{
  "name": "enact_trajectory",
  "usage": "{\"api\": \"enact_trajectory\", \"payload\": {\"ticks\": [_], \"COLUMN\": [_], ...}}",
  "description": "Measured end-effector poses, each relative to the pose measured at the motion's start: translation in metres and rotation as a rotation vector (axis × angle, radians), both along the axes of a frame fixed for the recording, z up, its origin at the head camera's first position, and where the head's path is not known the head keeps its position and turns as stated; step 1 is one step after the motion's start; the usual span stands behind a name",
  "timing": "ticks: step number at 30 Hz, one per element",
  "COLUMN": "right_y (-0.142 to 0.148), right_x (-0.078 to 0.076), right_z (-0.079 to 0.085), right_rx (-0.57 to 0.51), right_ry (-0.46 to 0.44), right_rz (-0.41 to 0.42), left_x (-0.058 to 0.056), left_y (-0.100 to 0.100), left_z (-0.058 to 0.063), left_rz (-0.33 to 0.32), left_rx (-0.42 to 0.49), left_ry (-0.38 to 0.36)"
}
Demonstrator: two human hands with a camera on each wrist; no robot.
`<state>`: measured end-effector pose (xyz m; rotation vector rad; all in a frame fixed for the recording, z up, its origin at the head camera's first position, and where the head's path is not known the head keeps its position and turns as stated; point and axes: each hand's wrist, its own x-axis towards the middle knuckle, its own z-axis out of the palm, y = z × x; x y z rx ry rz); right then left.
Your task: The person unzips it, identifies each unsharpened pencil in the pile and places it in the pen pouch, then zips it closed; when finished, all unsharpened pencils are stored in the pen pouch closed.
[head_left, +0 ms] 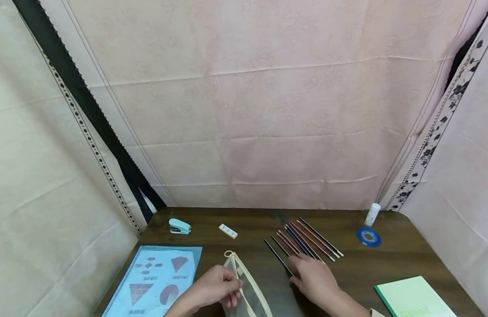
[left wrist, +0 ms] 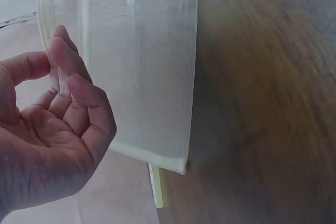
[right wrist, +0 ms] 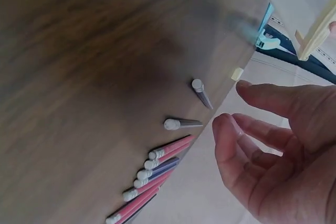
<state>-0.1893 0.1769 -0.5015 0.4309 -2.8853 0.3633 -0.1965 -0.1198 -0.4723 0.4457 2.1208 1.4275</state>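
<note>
Leftmost pencil [head_left: 276, 255], long axis slanted far-L to near-R, is flanked at its near end by R hand [head_left: 313, 277], nothing gripped, while mesh pouch [head_left: 249, 282] is pinched by L hand [head_left: 218, 286].

in the left wrist view, the person's left hand [left wrist: 65, 124] comes in from the left, palm showing and fingers bent inward. its thumb and a fingertip pinch the cream-edged border of a translucent whitish mesh pouch [left wrist: 142, 77]. a cream fabric band [left wrist: 83, 19] runs along the mesh just beside the fingertips, and a thicker cream trim [left wrist: 149, 158] finishes the lower edge, ending in a squared corner. just below that corner, a narrow pale yellow strip [left wrist: 158, 188] shows; what it belongs to is unclear. brown wood-grain tabletop [left wrist: 268, 103] fills the right side, slightly blurred. pale pinkish cloth [left wrist: 115, 195] spreads below the hand.
</note>
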Motion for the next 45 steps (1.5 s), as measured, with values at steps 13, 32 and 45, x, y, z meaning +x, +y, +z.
{"api": "enact_trajectory", "payload": {"ticks": [13, 32, 45], "right_y": [-0.014, -0.016, -0.014], "right_x": [-0.007, -0.016, -0.02], "right_z": [-0.01, -0.019, -0.015], "right_rx": [0.011, 0.01, -0.029], "right_ry": [-0.02, -0.03, -0.093], "right_rz": [0.039, 0.073, 0.102], "left_x": [0.003, 0.004, 0.004], "left_y": [0.001, 0.003, 0.004], "left_z": [-0.006, -0.011, -0.012], "left_rz": [0.012, 0.005, 0.015], "left_rx": [-0.02, -0.028, -0.035], "left_ry": [0.019, 0.062, 0.058]}}
